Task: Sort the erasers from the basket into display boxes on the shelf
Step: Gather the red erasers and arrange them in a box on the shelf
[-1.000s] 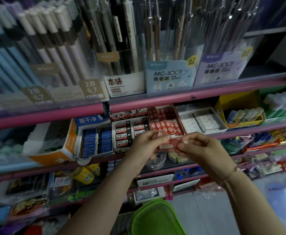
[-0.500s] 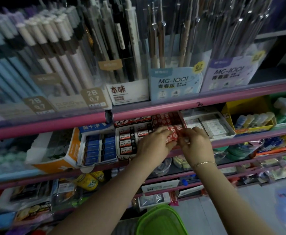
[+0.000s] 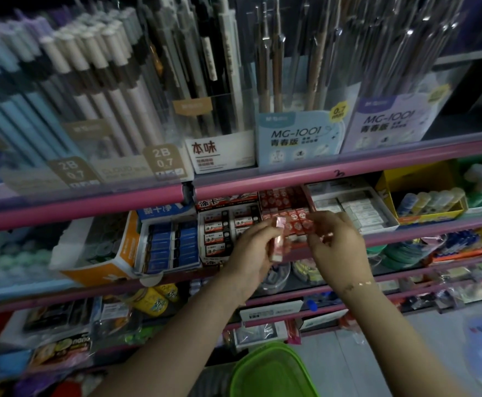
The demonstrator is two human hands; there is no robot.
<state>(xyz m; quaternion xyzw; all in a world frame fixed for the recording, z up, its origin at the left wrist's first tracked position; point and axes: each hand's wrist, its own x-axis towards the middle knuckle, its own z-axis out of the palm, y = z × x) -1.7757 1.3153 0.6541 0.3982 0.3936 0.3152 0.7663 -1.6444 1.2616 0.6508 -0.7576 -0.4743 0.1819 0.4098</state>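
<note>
Pink wrapped block eraser [image 3: 277,239] pinched in left hand [image 3: 252,253], right hand [image 3: 337,240] curled beside

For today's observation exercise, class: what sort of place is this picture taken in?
Most likely a stationery shop. Tiered pink shelves carry labelled pencil display packs above and open boxes of erasers below, with glue sticks alongside.

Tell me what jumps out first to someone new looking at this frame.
Two bare hands meet mid-frame before the pink shelf: the left hand grips a pink-wrapped eraser, the right hand reaches beside it with curled fingers. Just behind them sits the red eraser box, between a black-and-white box and a white one. A green basket pokes in at the bottom edge.
</note>
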